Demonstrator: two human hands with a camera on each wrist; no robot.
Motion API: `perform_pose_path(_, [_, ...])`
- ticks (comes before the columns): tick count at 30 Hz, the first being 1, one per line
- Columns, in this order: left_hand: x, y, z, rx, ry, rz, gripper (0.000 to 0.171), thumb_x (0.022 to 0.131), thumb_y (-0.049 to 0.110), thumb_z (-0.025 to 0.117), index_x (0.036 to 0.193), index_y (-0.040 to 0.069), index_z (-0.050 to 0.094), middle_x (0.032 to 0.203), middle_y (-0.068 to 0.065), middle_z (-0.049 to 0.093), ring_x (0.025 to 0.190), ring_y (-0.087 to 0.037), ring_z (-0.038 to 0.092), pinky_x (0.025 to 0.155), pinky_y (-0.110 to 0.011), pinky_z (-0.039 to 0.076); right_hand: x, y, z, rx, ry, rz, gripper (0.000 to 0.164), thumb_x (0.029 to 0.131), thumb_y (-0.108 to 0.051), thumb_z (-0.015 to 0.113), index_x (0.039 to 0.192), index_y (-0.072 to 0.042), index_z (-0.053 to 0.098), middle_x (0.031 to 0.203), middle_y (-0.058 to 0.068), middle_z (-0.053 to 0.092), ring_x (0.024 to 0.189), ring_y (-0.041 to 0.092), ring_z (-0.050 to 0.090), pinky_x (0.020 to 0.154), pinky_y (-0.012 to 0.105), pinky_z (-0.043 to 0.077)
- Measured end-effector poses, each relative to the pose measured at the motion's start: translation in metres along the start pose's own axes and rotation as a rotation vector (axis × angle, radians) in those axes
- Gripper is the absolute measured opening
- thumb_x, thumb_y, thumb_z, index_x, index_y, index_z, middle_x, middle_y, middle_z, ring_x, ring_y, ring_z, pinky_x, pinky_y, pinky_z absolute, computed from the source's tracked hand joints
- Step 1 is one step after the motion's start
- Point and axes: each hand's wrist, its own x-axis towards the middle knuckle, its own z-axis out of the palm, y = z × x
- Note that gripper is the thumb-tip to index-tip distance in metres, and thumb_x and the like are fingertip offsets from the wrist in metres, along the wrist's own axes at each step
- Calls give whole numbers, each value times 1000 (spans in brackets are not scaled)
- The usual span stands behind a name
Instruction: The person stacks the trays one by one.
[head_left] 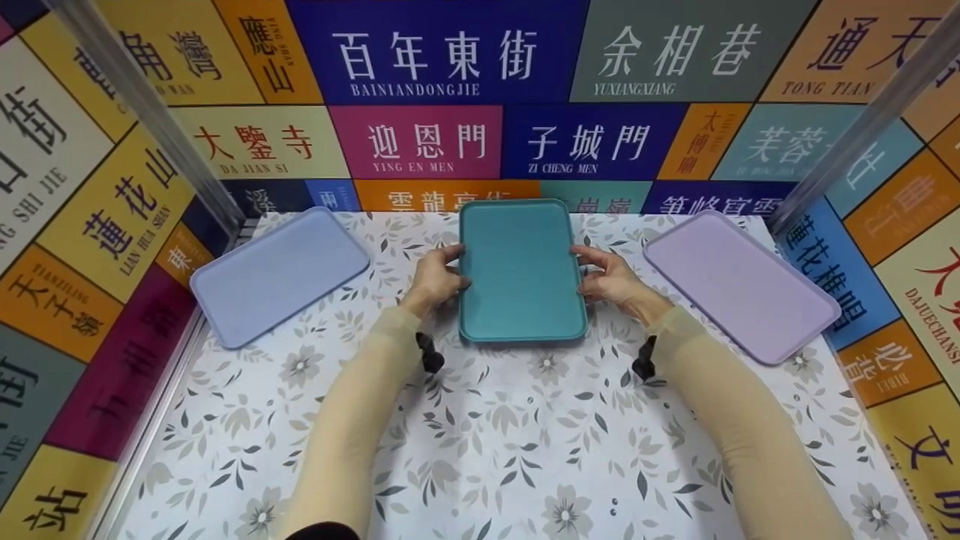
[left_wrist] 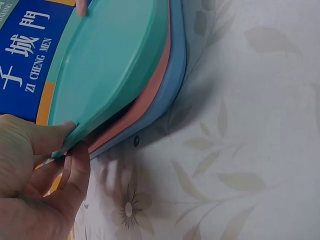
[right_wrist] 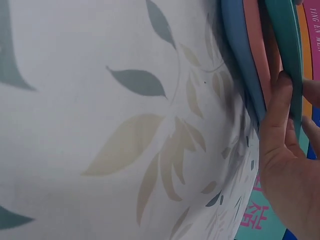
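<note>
A teal rectangular tray [head_left: 521, 270] tops a stack at the middle of the table's far side. My left hand [head_left: 437, 277] pinches its left edge, thumb above and fingers below, as the left wrist view shows. On the opposite edge, my right hand [head_left: 611, 277] grips the same tray between thumb and fingers. Beneath it lie a pink tray [left_wrist: 150, 95] and, lowest, a blue tray [left_wrist: 176, 55], both hidden from the head view. A dark gap separates the teal tray from the pink one near the fingers in both wrist views.
A light blue tray [head_left: 281, 277] lies angled at the left, and a lilac tray [head_left: 742, 285] lies angled at the right. The table [head_left: 480, 435] has a floral cover. Colourful panels with lettering [head_left: 435, 56] wall in the back and sides.
</note>
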Motion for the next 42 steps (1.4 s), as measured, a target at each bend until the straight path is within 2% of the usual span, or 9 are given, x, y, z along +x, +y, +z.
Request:
perform_pose_path(5, [3,3,5,66,17,21,80,92,-10,76,166,7,54,162,-14,66,128,-32,78,91,-35,67,-1,1,-3,-11,19,30,94,89,21,58,175,-8,38,161,28,46,89,8,70,68,26,66])
perform_pose_path(8, [4,2,7,67,18,12,79,94,-9,77,167,8,53,158,-15,69,125,-31,78,93,-39,67,0,1,-3,-10,26,57,93,89,21,58,175,-9,39,161,26,45,88,9,71,69,26,65])
perform_pose_path(11, [5,-1,7,50,18,9,78,95,-7,77,167,10,53,156,-15,70,124,-29,75,97,-40,65,1,0,-2,-8,31,70,91,90,21,58,174,-9,40,159,23,45,89,9,71,70,26,65])
perform_pose_path(17, [5,-14,7,74,38,61,72,99,2,76,167,12,54,154,-17,70,129,-31,71,114,-43,61,3,-2,1,-10,33,95,92,89,21,57,174,-11,41,154,17,46,94,12,68,71,26,64])
perform_pose_path(25, [5,-24,11,82,72,107,66,102,5,74,165,7,56,138,-23,77,121,-32,74,109,-44,63,3,-2,1,-64,29,100,91,91,21,57,175,-9,40,148,18,46,95,13,63,72,24,63])
perform_pose_path(30, [6,-24,14,76,83,97,64,103,7,75,164,6,56,140,-24,76,125,-34,74,113,-46,62,3,-1,0,-98,49,80,87,91,21,60,172,-5,43,142,18,52,93,11,61,67,20,55])
perform_pose_path(34, [7,-28,13,44,99,98,62,104,9,76,163,5,58,147,-23,74,128,-35,74,114,-46,62,3,1,1,-105,48,71,84,94,20,61,172,-5,43,137,16,52,98,14,61,73,23,59])
perform_pose_path(39, [7,-30,6,-35,102,98,60,105,6,75,162,1,57,161,-23,64,135,-36,74,116,-45,63,-3,1,-3,-146,39,71,75,102,10,64,172,-6,43,148,26,54,109,17,65,83,31,67])
perform_pose_path(42, [8,-30,1,-44,97,93,58,106,7,73,161,-1,57,161,-24,64,139,-38,72,118,-45,62,-11,-2,-11,-203,46,73,71,105,2,67,171,-4,43,158,30,54,117,17,67,87,32,68])
